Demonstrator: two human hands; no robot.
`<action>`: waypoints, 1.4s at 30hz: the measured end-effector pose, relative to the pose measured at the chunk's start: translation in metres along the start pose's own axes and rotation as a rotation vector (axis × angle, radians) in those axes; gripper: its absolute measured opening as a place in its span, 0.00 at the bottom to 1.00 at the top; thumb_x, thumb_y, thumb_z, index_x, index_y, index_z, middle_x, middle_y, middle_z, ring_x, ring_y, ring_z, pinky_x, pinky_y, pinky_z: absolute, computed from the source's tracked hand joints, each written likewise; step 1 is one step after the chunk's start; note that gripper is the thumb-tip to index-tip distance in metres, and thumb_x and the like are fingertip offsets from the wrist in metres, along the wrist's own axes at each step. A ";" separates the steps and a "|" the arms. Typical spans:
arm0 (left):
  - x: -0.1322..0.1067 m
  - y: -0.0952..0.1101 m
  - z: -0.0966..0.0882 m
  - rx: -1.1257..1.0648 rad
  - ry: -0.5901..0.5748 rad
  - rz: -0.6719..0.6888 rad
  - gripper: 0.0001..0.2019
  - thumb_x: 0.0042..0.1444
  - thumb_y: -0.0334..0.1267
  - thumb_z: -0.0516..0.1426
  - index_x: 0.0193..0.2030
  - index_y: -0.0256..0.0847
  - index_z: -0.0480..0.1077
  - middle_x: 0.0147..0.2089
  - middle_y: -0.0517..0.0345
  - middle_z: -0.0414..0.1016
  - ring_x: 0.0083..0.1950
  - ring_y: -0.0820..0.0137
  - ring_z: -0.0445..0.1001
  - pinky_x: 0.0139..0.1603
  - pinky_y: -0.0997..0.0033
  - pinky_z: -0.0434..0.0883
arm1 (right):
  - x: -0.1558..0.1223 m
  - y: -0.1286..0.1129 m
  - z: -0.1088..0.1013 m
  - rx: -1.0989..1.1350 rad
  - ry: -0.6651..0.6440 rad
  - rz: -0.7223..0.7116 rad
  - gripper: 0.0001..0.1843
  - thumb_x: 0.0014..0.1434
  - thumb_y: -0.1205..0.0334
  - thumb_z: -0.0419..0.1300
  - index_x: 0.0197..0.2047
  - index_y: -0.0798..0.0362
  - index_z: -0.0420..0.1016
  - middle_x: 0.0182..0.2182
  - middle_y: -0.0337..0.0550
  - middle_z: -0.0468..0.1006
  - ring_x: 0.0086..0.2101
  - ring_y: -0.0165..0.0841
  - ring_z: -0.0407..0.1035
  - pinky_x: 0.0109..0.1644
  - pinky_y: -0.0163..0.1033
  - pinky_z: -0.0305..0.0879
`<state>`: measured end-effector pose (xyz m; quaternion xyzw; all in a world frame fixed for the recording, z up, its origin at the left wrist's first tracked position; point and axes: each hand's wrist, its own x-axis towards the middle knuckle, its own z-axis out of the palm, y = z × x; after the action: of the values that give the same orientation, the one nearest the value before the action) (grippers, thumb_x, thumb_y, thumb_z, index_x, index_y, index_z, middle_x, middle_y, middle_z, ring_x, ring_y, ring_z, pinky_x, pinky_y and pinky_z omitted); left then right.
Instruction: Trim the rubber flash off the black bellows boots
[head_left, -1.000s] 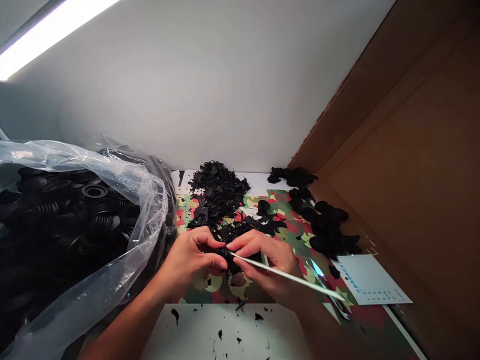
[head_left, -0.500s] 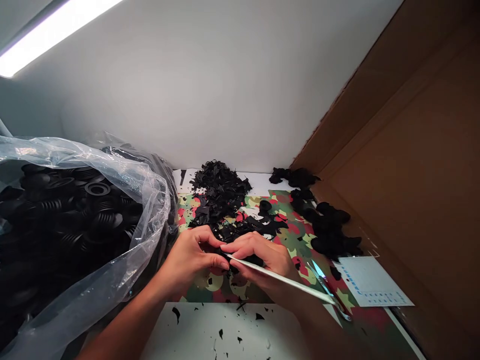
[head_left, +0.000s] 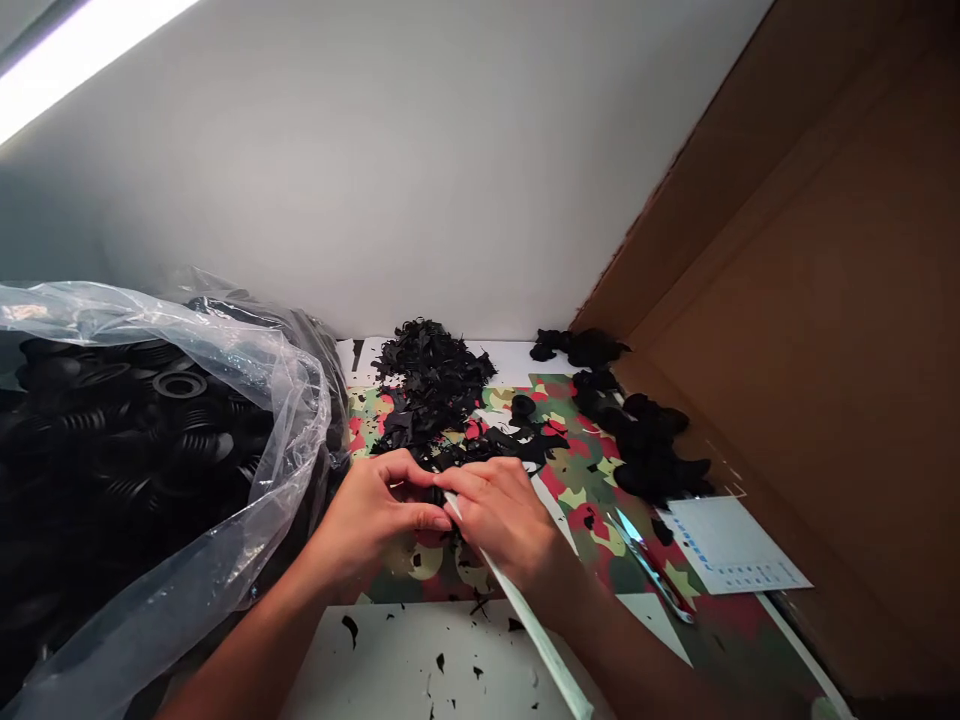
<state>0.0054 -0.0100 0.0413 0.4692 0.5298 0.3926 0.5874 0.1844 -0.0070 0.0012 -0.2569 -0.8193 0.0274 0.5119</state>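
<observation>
My left hand (head_left: 382, 505) pinches a small black rubber part (head_left: 441, 494) between thumb and forefinger; most of the part is hidden by the fingers. Against it, my right hand (head_left: 510, 520) is closed around a long, thin white stick-like tool (head_left: 529, 625). The tool's near end slants down toward the bottom of the view, and its tip is at the black part, too hidden to make out. Just beyond the fingers lie black rubber scraps (head_left: 435, 375), piled on a camouflage-patterned mat (head_left: 592, 480).
At left, a clear plastic bag (head_left: 300, 400) holds many ribbed black rubber parts (head_left: 180, 385). More black pieces (head_left: 652, 440) line the cardboard wall (head_left: 810, 330) at right, near scissors (head_left: 652, 570) and a white printed card (head_left: 731, 545). Small scraps dot the white sheet (head_left: 390, 665) in front.
The white tool has swung round in my right hand: its near end now points down toward me instead of out to the right. The hands stay together, and the view has shifted slightly.
</observation>
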 end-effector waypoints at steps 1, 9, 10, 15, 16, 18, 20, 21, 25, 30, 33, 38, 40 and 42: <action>0.000 0.001 -0.001 -0.012 -0.006 0.021 0.11 0.36 0.34 0.73 0.28 0.39 0.80 0.27 0.62 0.75 0.26 0.70 0.75 0.27 0.72 0.73 | 0.001 0.002 -0.002 -0.001 0.029 0.032 0.11 0.70 0.72 0.54 0.41 0.50 0.74 0.45 0.48 0.85 0.43 0.37 0.77 0.48 0.46 0.70; 0.001 -0.001 -0.004 0.096 0.053 0.261 0.14 0.47 0.37 0.70 0.43 0.44 0.84 0.37 0.57 0.77 0.36 0.69 0.74 0.38 0.70 0.73 | 0.000 0.005 -0.012 0.402 0.113 0.569 0.04 0.66 0.66 0.63 0.37 0.48 0.76 0.48 0.45 0.85 0.43 0.37 0.82 0.48 0.42 0.78; 0.002 -0.002 -0.003 0.095 0.075 0.261 0.15 0.47 0.36 0.70 0.44 0.44 0.83 0.37 0.58 0.77 0.36 0.70 0.73 0.38 0.70 0.73 | 0.000 0.003 -0.012 0.436 0.116 0.590 0.04 0.65 0.65 0.63 0.36 0.49 0.76 0.48 0.45 0.85 0.42 0.37 0.82 0.47 0.42 0.78; 0.001 -0.006 0.001 0.060 0.151 0.225 0.12 0.46 0.36 0.71 0.38 0.40 0.78 0.36 0.58 0.79 0.35 0.70 0.74 0.35 0.72 0.72 | 0.005 -0.005 -0.013 0.399 0.041 0.499 0.05 0.64 0.68 0.62 0.36 0.48 0.75 0.46 0.45 0.86 0.42 0.36 0.82 0.47 0.41 0.78; 0.001 -0.007 0.001 0.070 0.152 0.231 0.11 0.46 0.36 0.70 0.37 0.40 0.77 0.36 0.58 0.79 0.35 0.69 0.74 0.35 0.72 0.73 | 0.005 -0.005 -0.013 0.378 0.028 0.472 0.05 0.64 0.69 0.62 0.37 0.48 0.75 0.46 0.45 0.86 0.42 0.36 0.82 0.47 0.40 0.78; 0.001 -0.007 0.001 0.095 0.151 0.244 0.11 0.47 0.36 0.69 0.37 0.40 0.76 0.36 0.58 0.79 0.35 0.68 0.76 0.34 0.72 0.73 | 0.005 -0.004 -0.012 0.346 0.024 0.408 0.06 0.64 0.69 0.62 0.37 0.48 0.75 0.45 0.45 0.86 0.42 0.36 0.82 0.46 0.40 0.78; 0.001 -0.007 0.001 0.126 0.149 0.255 0.10 0.47 0.36 0.69 0.37 0.41 0.76 0.36 0.58 0.79 0.35 0.68 0.76 0.33 0.71 0.74 | 0.003 -0.001 -0.009 0.322 0.029 0.340 0.06 0.64 0.70 0.61 0.37 0.48 0.75 0.44 0.44 0.86 0.41 0.36 0.82 0.45 0.40 0.77; 0.001 -0.007 0.000 0.146 0.151 0.262 0.10 0.47 0.37 0.68 0.37 0.41 0.76 0.36 0.58 0.79 0.35 0.68 0.77 0.33 0.71 0.74 | 0.002 0.000 -0.007 0.310 0.028 0.312 0.07 0.64 0.70 0.60 0.37 0.48 0.75 0.43 0.44 0.86 0.41 0.35 0.82 0.45 0.40 0.76; 0.001 -0.007 0.000 0.208 0.167 0.297 0.09 0.48 0.37 0.68 0.36 0.41 0.76 0.34 0.59 0.79 0.34 0.67 0.77 0.32 0.71 0.74 | -0.003 0.003 -0.001 0.258 0.018 0.279 0.07 0.65 0.69 0.59 0.38 0.48 0.74 0.43 0.44 0.87 0.39 0.35 0.82 0.43 0.41 0.75; 0.002 -0.010 -0.002 0.318 0.209 0.406 0.08 0.49 0.37 0.67 0.36 0.41 0.76 0.33 0.59 0.79 0.34 0.67 0.77 0.34 0.70 0.74 | -0.003 0.002 -0.001 0.219 0.017 0.289 0.07 0.65 0.69 0.59 0.38 0.48 0.74 0.42 0.42 0.86 0.39 0.35 0.82 0.44 0.40 0.76; 0.003 -0.015 -0.004 0.414 0.264 0.514 0.08 0.50 0.36 0.68 0.37 0.41 0.76 0.35 0.58 0.80 0.37 0.67 0.77 0.37 0.70 0.74 | -0.003 0.001 -0.001 0.212 0.009 0.302 0.07 0.65 0.70 0.59 0.39 0.47 0.75 0.43 0.43 0.86 0.40 0.35 0.82 0.44 0.40 0.76; 0.002 -0.019 -0.003 0.515 0.327 0.686 0.08 0.52 0.34 0.70 0.36 0.42 0.75 0.34 0.58 0.79 0.36 0.68 0.77 0.35 0.71 0.74 | -0.005 -0.003 -0.001 0.206 0.018 0.356 0.07 0.65 0.69 0.59 0.40 0.48 0.76 0.44 0.43 0.86 0.40 0.35 0.81 0.45 0.39 0.77; 0.001 -0.017 -0.002 0.534 0.347 0.750 0.09 0.52 0.34 0.70 0.34 0.42 0.74 0.34 0.58 0.78 0.35 0.68 0.77 0.34 0.71 0.74 | -0.004 -0.005 -0.001 0.209 0.019 0.385 0.07 0.65 0.68 0.59 0.39 0.48 0.77 0.44 0.43 0.86 0.40 0.35 0.81 0.44 0.39 0.78; 0.000 -0.016 0.000 0.543 0.367 0.801 0.09 0.53 0.35 0.69 0.31 0.42 0.72 0.33 0.58 0.78 0.35 0.68 0.78 0.34 0.72 0.75 | -0.002 -0.008 -0.003 0.214 -0.002 0.421 0.07 0.65 0.68 0.59 0.38 0.48 0.76 0.44 0.43 0.87 0.40 0.36 0.81 0.45 0.40 0.78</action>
<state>0.0046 -0.0139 0.0261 0.6944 0.4856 0.5108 0.1455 0.1843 -0.0150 0.0032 -0.3666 -0.7406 0.2206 0.5182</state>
